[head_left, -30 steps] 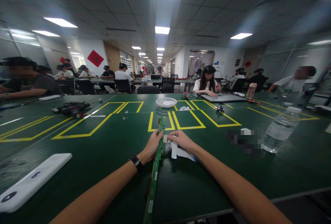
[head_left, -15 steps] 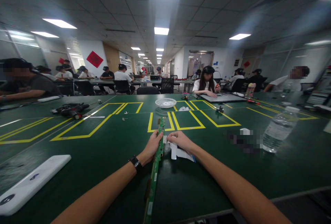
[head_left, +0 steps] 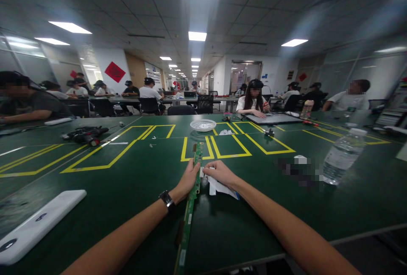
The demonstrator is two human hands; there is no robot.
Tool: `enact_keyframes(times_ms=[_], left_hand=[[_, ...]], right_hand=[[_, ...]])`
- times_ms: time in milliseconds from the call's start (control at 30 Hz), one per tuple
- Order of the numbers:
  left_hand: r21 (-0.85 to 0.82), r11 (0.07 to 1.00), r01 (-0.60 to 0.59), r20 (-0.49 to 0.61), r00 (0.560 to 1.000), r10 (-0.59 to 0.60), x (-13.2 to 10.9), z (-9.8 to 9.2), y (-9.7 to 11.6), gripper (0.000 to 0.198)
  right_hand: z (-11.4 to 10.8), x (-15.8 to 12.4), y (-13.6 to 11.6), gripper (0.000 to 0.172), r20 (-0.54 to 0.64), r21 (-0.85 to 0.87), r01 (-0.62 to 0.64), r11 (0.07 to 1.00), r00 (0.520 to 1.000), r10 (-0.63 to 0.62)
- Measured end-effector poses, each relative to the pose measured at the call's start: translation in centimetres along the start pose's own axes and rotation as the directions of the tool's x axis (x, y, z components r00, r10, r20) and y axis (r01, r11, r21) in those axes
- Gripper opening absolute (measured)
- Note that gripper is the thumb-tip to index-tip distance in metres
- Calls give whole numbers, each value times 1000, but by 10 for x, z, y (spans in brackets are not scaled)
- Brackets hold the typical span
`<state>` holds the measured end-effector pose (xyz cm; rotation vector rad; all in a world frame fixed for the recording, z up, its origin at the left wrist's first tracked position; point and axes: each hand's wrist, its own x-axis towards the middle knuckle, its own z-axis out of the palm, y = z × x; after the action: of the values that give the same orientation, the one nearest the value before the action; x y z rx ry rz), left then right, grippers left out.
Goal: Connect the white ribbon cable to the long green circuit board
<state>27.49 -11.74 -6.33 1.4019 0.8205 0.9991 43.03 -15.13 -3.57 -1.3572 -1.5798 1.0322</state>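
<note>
A long, narrow green circuit board [head_left: 190, 213] runs from the lower edge of the picture up to the middle of the table. My left hand [head_left: 187, 180], with a black watch on its wrist, is closed around the upper part of the board. Just right of the board, my right hand [head_left: 221, 172] pinches a white flat ribbon cable [head_left: 224, 189] close to the board's edge. The cable hangs folded under that hand and has a blue end. Whether its tip sits in a connector is too small to tell.
On the green table [head_left: 127, 207] stand a white basket [head_left: 202, 126], a tilted-looking water bottle [head_left: 343, 156] and, at left, a long white case [head_left: 43, 224]. A black tool [head_left: 85, 134] lies farther left. Yellow tape marks rectangles. A person [head_left: 254, 99] sits across the table.
My right hand has shifted very slightly left against the board, and the white cable hangs a little differently. My left hand keeps its hold; the view has moved slightly.
</note>
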Motion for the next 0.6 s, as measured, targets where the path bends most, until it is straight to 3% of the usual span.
enact_keyframes(times_ms=[367,500,600], left_hand=[[-34,999,-25,17,1000,25,0,2,4,36],[-68,997,-45,-26,999,43,6,0,7,37],[-12,999,-53,-157,986,50,15,-13,7,36]], right_hand=[[-4,3,3,25,15,-86,-15,996,1000,16],[-25,9,12,28,-46,-147,16,989,999,-23],[-52,15,25,32,-189,-191,-48,980,982,11]])
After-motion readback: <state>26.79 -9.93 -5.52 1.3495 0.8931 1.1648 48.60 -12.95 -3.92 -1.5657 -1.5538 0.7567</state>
